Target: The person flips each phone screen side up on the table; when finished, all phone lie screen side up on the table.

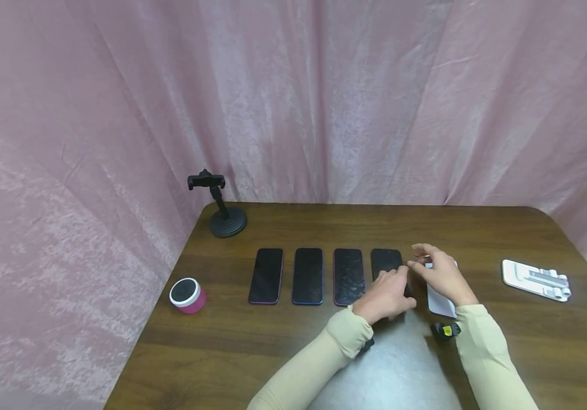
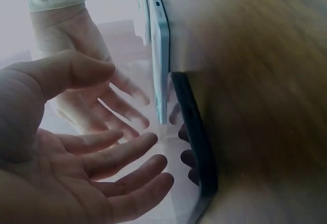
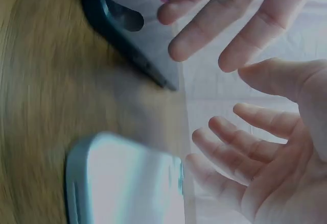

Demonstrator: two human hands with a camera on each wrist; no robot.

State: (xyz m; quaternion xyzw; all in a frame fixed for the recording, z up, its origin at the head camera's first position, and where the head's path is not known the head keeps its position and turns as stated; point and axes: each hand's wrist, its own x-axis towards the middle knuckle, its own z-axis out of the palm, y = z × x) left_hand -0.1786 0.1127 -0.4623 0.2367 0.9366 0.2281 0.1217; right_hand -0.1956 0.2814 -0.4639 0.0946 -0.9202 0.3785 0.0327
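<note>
Four-fingered reach aside, my left hand (image 1: 384, 295) is over the rightmost dark phone (image 1: 386, 258), its relaxed fingers apart from the screen in the left wrist view. Just to its right, my right hand (image 1: 443, 277) hovers above a white phone (image 1: 440, 303), partly hiding it. In the right wrist view the fingers of the right hand (image 3: 276, 157) are loosely bent with nothing between them, and the white phone (image 3: 133, 183) lies below. Left of the hands, a cracked-looking or smudged dark phone (image 1: 349, 276), a blue-edged phone (image 1: 307, 276) and another dark phone (image 1: 265, 276) lie in a row.
A black phone stand (image 1: 227, 221) is at the back left of the wooden table (image 1: 293, 222). Near the left edge sits a pink jar (image 1: 191, 302) with a white-rimmed lid. A white folded device (image 1: 536, 280) lies at the right. Pink curtains (image 1: 324, 102) hang behind.
</note>
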